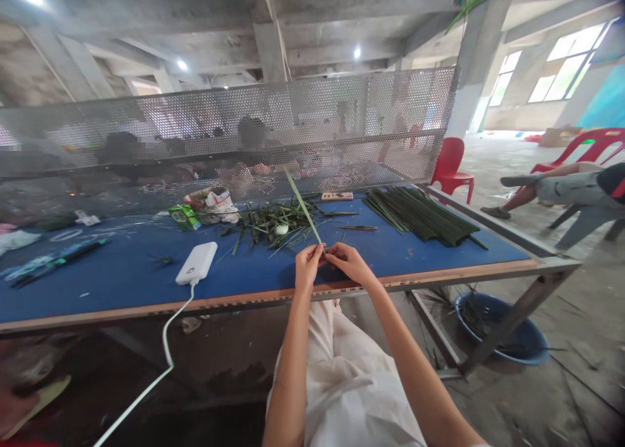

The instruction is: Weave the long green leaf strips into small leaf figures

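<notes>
A long, narrow green leaf strip rises from between my hands and leans up to the left. My left hand pinches its lower end near the table's front edge. Close beside it, the fingers of my right hand are closed on the same end; the exact fold or knot there is too small to make out. Behind my hands lies a loose heap of cut leaf pieces, with a small whitish round object on it. A neat stack of long dark green leaves spreads to the right.
On the blue tabletop lie a white power bank with a cable, a green box, a crumpled packet and thin brown sticks. A perforated metal screen stands behind. A blue basin sits on the floor; a seated person is at right.
</notes>
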`<action>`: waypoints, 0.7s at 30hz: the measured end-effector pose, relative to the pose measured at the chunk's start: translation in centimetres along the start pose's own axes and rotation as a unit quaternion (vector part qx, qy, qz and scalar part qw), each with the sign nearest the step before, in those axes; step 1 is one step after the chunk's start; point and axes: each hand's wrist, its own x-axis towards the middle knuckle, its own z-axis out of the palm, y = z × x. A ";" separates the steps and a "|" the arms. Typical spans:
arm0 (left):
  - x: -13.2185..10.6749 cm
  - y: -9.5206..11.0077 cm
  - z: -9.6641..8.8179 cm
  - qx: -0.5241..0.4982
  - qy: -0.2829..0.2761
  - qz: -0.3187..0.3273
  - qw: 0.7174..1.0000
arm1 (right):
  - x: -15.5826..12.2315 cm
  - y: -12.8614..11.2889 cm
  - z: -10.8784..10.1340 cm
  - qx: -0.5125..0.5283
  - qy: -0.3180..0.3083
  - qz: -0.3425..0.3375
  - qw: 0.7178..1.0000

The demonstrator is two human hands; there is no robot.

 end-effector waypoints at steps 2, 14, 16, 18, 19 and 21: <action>0.1 -0.2 -0.1 0.004 -0.004 0.002 1.000 | 0.1 0.3 0.0 -0.006 -0.001 -0.001 1.000; -0.2 -0.2 0.0 0.000 -0.034 0.008 0.999 | -0.3 0.0 0.0 -0.021 -0.009 -0.011 1.000; -0.2 -0.1 0.0 -0.004 -0.026 0.003 1.000 | -0.3 -0.1 -0.1 -0.021 -0.012 -0.011 1.000; -0.3 -0.1 0.1 -0.007 -0.018 -0.003 1.000 | -0.3 -0.2 -0.1 -0.018 -0.017 -0.014 1.000; -0.3 0.0 0.2 -0.008 -0.016 -0.005 1.000 | -0.3 -0.2 -0.1 -0.015 -0.019 -0.015 1.000; -0.3 0.1 0.2 -0.010 -0.010 -0.008 1.000 | -0.3 -0.1 -0.1 -0.009 -0.017 -0.014 1.000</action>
